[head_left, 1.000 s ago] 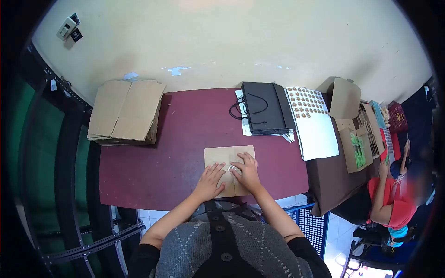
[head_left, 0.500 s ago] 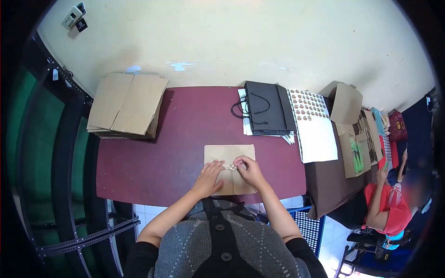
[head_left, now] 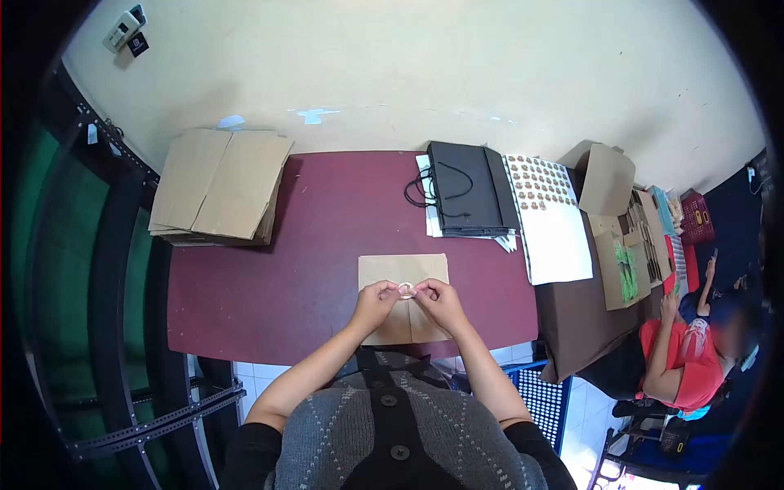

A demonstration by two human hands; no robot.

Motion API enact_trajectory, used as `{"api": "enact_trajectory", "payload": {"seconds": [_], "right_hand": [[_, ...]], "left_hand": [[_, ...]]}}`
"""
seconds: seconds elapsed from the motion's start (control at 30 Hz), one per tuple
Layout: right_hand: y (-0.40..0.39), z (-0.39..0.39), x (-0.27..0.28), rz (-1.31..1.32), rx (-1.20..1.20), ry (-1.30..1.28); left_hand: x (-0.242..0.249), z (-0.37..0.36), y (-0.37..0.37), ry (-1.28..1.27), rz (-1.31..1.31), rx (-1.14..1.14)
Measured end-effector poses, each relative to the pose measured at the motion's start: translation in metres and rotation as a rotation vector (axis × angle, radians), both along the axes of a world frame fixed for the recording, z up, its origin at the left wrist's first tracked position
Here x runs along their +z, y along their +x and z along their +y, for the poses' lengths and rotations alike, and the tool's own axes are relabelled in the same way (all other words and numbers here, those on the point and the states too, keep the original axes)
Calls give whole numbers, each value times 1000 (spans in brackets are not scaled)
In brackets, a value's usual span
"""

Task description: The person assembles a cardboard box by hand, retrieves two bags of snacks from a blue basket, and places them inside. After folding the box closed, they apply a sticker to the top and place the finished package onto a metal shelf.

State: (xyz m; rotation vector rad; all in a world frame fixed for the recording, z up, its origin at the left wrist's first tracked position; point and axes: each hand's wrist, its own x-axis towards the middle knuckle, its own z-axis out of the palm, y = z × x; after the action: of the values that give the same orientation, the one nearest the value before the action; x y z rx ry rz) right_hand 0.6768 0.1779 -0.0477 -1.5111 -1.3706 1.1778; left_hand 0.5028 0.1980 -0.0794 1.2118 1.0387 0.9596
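Observation:
A small round sticker (head_left: 406, 290) is pinched at its left edge by my left hand (head_left: 376, 303) and at its right edge by my right hand (head_left: 439, 304). Both hands have thumb and fingers closed on it, over the middle of a flat brown cardboard piece (head_left: 403, 265). That cardboard lies at the front edge of the maroon table (head_left: 245, 302), with a crease running down it. To the right, a white sheet of round stickers (head_left: 555, 245) has several rows of brown designs on its upper half.
Folded cardboard boxes (head_left: 220, 180) are stacked at the back left. Black bags (head_left: 478, 196) with cord handles lie at the back right. Beyond, an open carton (head_left: 611, 269) holds green packets. A person in red (head_left: 682, 367) sits at far right, and a blue crate (head_left: 543, 404) stands below the table.
My left hand has lifted from the cardboard and now grips the sticker's left side. The sticker is now stretched out between both hands. The camera view has shifted slightly.

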Motion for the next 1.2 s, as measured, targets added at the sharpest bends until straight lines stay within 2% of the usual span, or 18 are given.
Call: {"api": "enact_trajectory", "payload": {"seconds": [0.13, 0.2, 0.23, 0.3, 0.37, 0.47, 0.57, 0.6, 0.7, 0.9, 1.03, 1.13, 1.2], "right_hand": [[6, -6, -15, -152, -53, -60], [7, -5, -23, -175, -59, -38], [7, -5, -26, -197, -62, -14], [4, -6, -29, -239, -49, 12], [6, 0, -29, -285, -33, 42], [-2, 0, -33, -313, -55, -72], [-1, 5, -36, -372, -46, -144], [-1, 5, -35, -377, -46, -71], [-1, 6, -38, -374, -52, -87], [-6, 1, -41, -388, -102, -73], [-8, -1, -37, -386, -111, -56], [-9, -1, -30, -434, -104, -71], [-10, -1, -24, -666, -66, -104]], "left_hand": [[9, 2, -6, -33, 166, -93], [22, 0, -8, 206, 388, 36], [22, -1, -10, 204, 388, 31], [24, 7, -14, 554, 578, 33], [24, 11, -12, 497, 576, -15], [-3, 7, -14, 521, 597, -127], [-8, 5, -15, 648, 732, -119], [-8, 3, -14, 670, 732, -110], [-10, -1, -14, 665, 710, -55], [-13, -3, -18, 800, 689, -141], [-17, -4, -19, 827, 741, -117], [-16, -3, -19, 833, 765, -105], [-15, -3, -18, 839, 800, -108]]}}
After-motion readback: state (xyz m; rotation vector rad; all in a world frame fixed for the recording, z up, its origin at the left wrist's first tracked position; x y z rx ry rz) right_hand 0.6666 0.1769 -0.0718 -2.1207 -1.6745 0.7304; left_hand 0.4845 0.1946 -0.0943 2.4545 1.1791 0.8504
